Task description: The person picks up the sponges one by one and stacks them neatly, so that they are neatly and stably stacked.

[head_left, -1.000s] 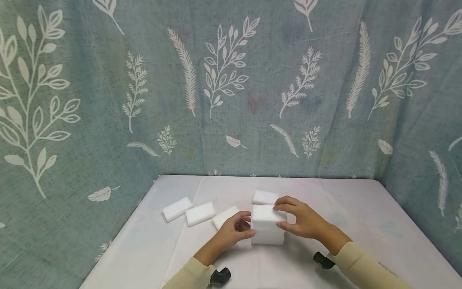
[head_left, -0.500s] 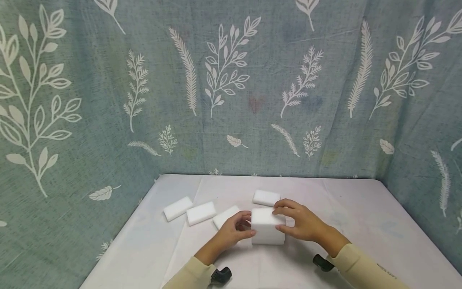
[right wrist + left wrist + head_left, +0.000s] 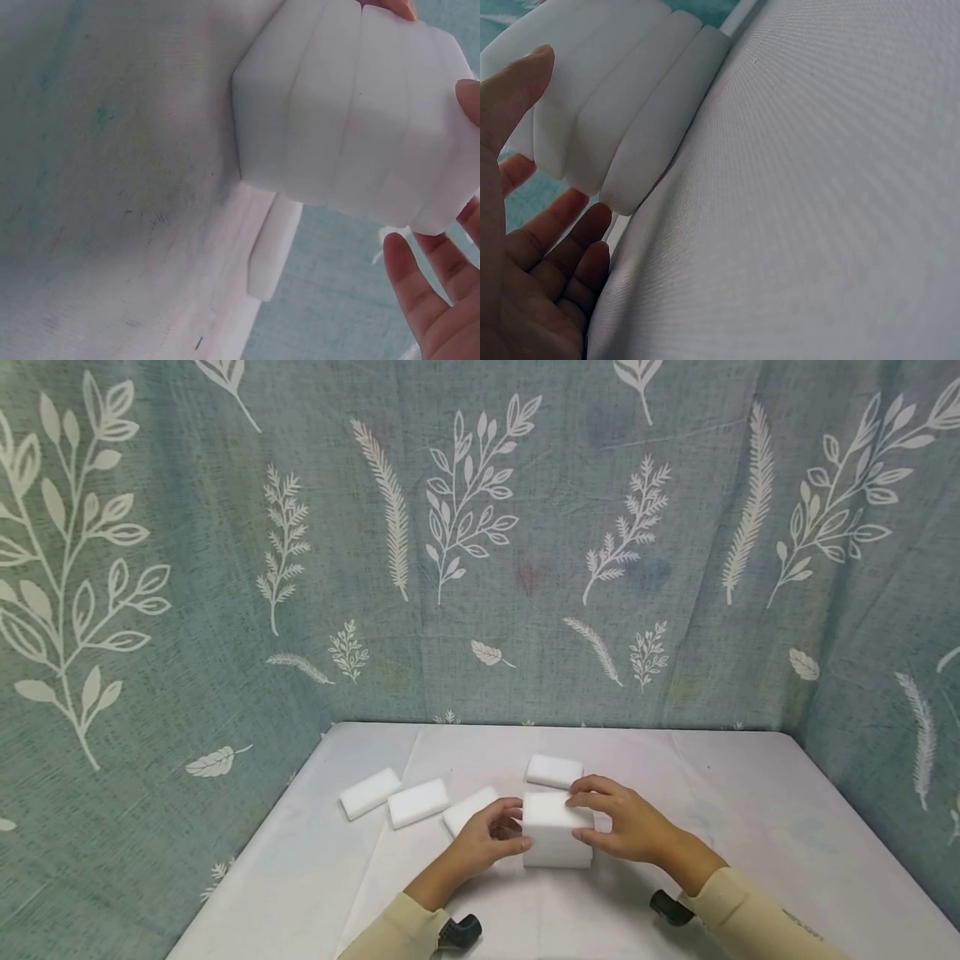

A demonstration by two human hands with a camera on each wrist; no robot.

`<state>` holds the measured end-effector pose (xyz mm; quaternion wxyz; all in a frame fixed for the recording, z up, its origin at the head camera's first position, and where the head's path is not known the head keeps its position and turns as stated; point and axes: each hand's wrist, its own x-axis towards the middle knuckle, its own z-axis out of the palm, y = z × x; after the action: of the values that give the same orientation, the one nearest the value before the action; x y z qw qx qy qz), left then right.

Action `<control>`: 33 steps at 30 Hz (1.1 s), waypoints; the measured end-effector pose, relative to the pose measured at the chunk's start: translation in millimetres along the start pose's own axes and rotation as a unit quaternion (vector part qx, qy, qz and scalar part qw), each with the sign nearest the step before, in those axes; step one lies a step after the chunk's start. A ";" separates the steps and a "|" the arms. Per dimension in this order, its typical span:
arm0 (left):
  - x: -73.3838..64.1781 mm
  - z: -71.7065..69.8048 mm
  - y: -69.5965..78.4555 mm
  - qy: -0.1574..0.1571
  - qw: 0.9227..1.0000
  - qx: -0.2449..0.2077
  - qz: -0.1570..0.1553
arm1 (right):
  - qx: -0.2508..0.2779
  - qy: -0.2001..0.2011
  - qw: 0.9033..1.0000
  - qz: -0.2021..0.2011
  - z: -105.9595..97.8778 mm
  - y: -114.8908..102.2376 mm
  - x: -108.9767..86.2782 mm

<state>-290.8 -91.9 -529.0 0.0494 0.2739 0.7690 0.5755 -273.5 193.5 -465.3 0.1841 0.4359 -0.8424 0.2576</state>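
A neat stack of several white sponge blocks (image 3: 557, 843) stands on the table in the head view. My left hand (image 3: 478, 847) holds its left end, thumb at the front corner and fingers around the back. In the left wrist view that thumb (image 3: 521, 86) lies over the upper layers, while lower fingers reach the stack's far edge. My right hand (image 3: 630, 822) pinches the top sponge (image 3: 450, 157) at its right end, thumb in front and fingers behind. Layers line up closely in the right wrist view.
Three loose white sponges lie left of the stack: a far one (image 3: 370, 793), a middle one (image 3: 417, 803) and one partly behind my left hand (image 3: 467, 810). Another sponge (image 3: 553, 771) lies behind the stack. A leaf-patterned curtain (image 3: 480, 652) borders the white table (image 3: 735, 827).
The top sponge, earlier slightly raised and uneven, has lowered and now sits flush on the stack. My right hand has come down a little with it; my left hand has barely moved.
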 end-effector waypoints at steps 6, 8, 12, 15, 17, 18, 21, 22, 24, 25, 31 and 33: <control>0.3 0.9 -0.9 0.000 1.000 -0.004 0.001 | 0.004 -0.005 1.000 0.001 -3.1 -1.0 -0.1; 0.2 0.7 -0.5 -0.001 1.000 -0.007 -0.001 | 0.007 -0.003 1.000 -0.001 -4.4 -0.4 0.1; 0.0 0.4 1.0 0.003 1.000 -0.007 -0.007 | 0.016 -0.001 1.000 0.006 -8.5 2.1 0.6; 0.5 0.2 1.9 0.010 1.000 -0.003 -0.006 | 0.024 0.001 1.000 0.017 -12.8 4.7 1.7; 1.2 0.2 2.0 0.015 1.000 -0.011 -0.002 | 0.028 0.008 0.999 0.018 -15.0 7.0 2.9; 1.5 0.1 2.0 0.015 1.000 -0.014 0.000 | 0.028 0.014 0.999 0.017 -15.9 8.6 3.5; 2.1 -0.4 3.2 0.018 0.999 -0.028 0.008 | 0.029 0.025 0.999 0.012 -17.1 12.7 6.3; 2.7 -0.3 3.7 0.019 0.999 -0.032 0.009 | 0.032 0.026 0.999 0.012 -17.5 13.9 7.1; 3.7 -0.1 4.7 0.022 0.999 -0.035 0.009 | 0.035 0.025 0.999 0.016 -17.9 16.7 8.5; 4.0 0.1 5.3 0.025 0.999 -0.038 0.008 | 0.037 0.024 0.999 0.020 -18.0 18.1 9.2; 4.6 1.0 9.9 0.036 0.998 -0.041 0.011 | 0.038 0.022 0.998 0.040 -18.1 28.6 12.3; 4.6 1.2 11.4 0.036 0.998 -0.043 0.017 | 0.041 0.023 0.998 0.048 -17.7 32.4 13.3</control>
<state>-290.0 -86.5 -517.9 0.0238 0.2640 0.7402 0.6180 -306.1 211.3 -452.9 0.1733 0.3959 -0.8468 0.3102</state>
